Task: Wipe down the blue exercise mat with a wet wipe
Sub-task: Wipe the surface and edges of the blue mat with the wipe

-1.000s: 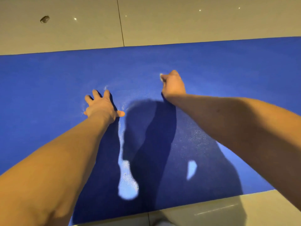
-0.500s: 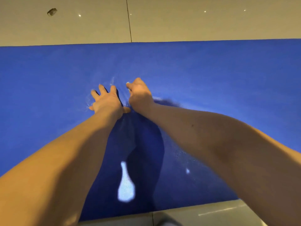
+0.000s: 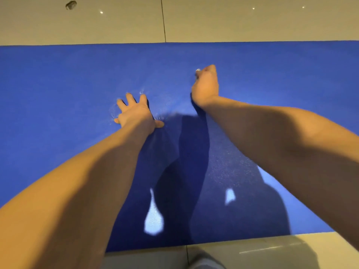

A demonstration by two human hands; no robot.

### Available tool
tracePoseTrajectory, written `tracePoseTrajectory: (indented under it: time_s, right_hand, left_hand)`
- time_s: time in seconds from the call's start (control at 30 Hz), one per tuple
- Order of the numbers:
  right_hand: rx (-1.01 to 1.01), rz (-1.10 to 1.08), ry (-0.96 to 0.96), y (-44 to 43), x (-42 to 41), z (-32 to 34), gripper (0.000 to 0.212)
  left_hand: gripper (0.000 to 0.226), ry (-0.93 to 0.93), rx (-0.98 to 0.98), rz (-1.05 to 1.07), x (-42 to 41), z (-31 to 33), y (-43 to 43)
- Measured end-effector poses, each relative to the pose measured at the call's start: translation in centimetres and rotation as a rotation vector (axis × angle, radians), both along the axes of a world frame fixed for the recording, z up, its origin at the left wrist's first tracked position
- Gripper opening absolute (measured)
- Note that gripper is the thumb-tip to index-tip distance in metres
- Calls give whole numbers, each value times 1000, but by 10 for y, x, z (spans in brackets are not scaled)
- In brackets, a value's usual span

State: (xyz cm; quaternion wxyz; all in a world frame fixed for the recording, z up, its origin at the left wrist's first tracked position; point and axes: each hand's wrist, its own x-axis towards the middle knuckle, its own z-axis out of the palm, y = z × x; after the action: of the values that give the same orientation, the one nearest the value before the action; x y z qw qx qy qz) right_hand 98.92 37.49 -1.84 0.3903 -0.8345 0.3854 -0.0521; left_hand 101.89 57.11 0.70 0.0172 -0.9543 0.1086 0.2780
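Note:
The blue exercise mat (image 3: 58, 94) lies flat across the whole view on a tiled floor. My left hand (image 3: 135, 113) rests on the mat near its middle, palm down with fingers spread. To its right and a little farther away, my right hand (image 3: 206, 84) is curled into a fist on the mat. It grips a white wet wipe (image 3: 197, 70), of which only a small corner shows past the knuckles. Faint shiny wet streaks mark the mat around both hands. My arms cast dark shadows on the near half of the mat.
Beige floor tiles (image 3: 233, 20) run along the mat's far edge, and more floor (image 3: 252, 249) borders the near edge. A small dark scrap (image 3: 71, 5) lies on the floor at the far left.
My right hand with the wipe swept left until it sat next to my left hand, then back out to the right. My left hand stayed pressed on the same spot.

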Motion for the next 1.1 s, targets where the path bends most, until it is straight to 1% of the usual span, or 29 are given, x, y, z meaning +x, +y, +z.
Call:
tracePoseTrajectory:
  time_s: [0.07, 0.17, 0.23, 0.27, 0.3, 0.33, 0.37, 0.43, 0.5, 0.53, 0.6, 0.63, 0.67, 0.7, 0.73, 0.77, 0.83, 0.9, 1.0, 1.03, 1.07, 1.1]
  right_hand:
    - [-43, 130, -55, 37, 5, -9, 23]
    - [-70, 344, -25, 71, 6, -15, 19]
    - [-32, 421, -70, 65, 5, -11, 14]
    - [-85, 479, -93, 55, 2, -6, 11]
    - [-83, 495, -106, 40, 1, -4, 10]
    - [-69, 463, -106, 21, 4, -8, 12]
    - [-53, 354, -125, 2, 6, -10, 15]
    - [-90, 40, -128, -37, 10, -11, 20]
    - [-111, -69, -26, -73, 12, -14, 20]
    - [-110, -100, 16, -81, 13, -9, 26]
    - [-80, -112, 11, -83, 17, -6, 45]
    - [-80, -101, 15, -74, 21, -6, 48]
    - [-30, -106, 4, -59, 26, -4, 45]
    - [-47, -88, -36, -43, 28, -2, 38]
    - [-14, -101, -104, -23, 32, -3, 29]
    - [39, -48, -147, -3, 35, -4, 23]
    - [18, 139, -136, 30, 37, -6, 24]
    - [-17, 321, -167, 42, 37, -11, 28]
    - [-99, 412, -161, 24, 39, -11, 20]
    - [-85, 387, -161, 11, 40, -13, 20]
    - [-97, 307, -143, -6, 42, -16, 21]
    - [-85, 183, -152, -25, 42, -17, 24]
  left_hand:
    - [106, -5, 0, -1, 0, -1, 0]
    - [108, -28, 0, -12, 0, -3, 3]
    - [108, -32, 0, -18, -1, -3, 4]
    - [108, -29, 1, -18, -1, -3, 4]
    - [107, -25, 1, -18, -1, -2, 4]
    - [107, -20, 0, -18, -1, -1, 3]
    - [107, -16, 0, -18, -1, 0, 3]
    - [106, -14, 2, -18, -1, 0, 3]
    - [107, -16, 2, -16, -1, -1, 3]
    - [107, -17, 2, -13, -1, -2, 3]
    - [108, -11, 2, -11, 0, -2, 3]
    - [109, -9, 2, -12, 0, -2, 3]
    - [109, -9, 2, -14, 1, -2, 2]
    - [109, -11, 2, -15, 1, -2, 2]
    - [109, -12, -1, -15, 2, -3, 2]
    - [108, -15, -5, -13, 2, -3, 2]
    - [105, -21, -7, -16, 2, -3, 2]
    - [103, -25, -8, -23, 2, -4, 3]
    - [103, -28, -10, -27, 2, -3, 4]
    - [103, -28, -8, -25, 1, -3, 4]
    - [103, -28, -7, -24, 1, -3, 4]
    - [102, -26, -5, -25, 1, -3, 4]
